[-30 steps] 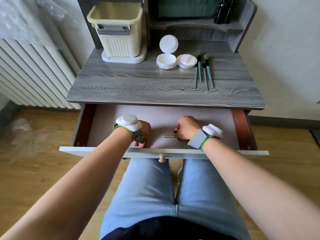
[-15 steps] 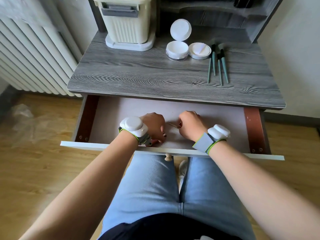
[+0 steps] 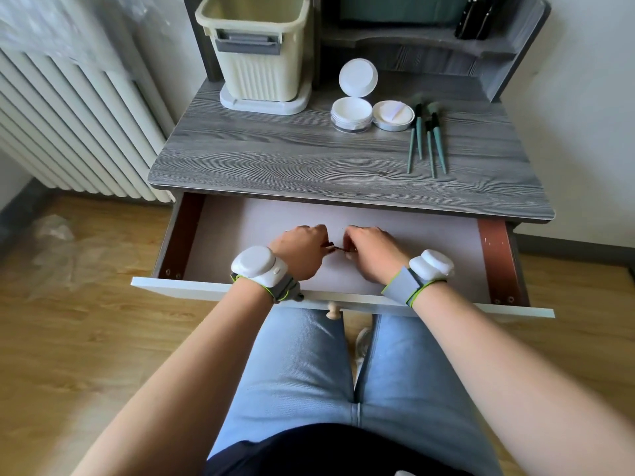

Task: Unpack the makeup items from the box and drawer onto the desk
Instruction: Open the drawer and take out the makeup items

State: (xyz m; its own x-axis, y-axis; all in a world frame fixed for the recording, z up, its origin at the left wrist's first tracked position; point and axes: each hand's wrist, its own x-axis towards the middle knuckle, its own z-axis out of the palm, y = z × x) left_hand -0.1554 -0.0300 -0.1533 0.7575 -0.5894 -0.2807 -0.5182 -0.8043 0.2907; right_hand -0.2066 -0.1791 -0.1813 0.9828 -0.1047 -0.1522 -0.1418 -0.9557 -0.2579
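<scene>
Reaching into the open drawer (image 3: 446, 249), both hands meet near its middle. Left hand (image 3: 299, 250) and right hand (image 3: 372, 252) are curled, each pinching one end of a thin stick-like item (image 3: 338, 249); what it is cannot be told. On the desk (image 3: 275, 159): open powder jar (image 3: 351, 115), puff case (image 3: 392, 115), four teal brushes (image 3: 427, 139), cream box (image 3: 256, 49) at back left.

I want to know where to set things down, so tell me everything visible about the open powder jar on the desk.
The powder jar is round, clear-walled plastic with a white top surface. Its white hinged lid stands open, tilted back. It sits upright on the grey wood-grain desk, right of the cream bin, beside or touching the white puff dish.
</scene>
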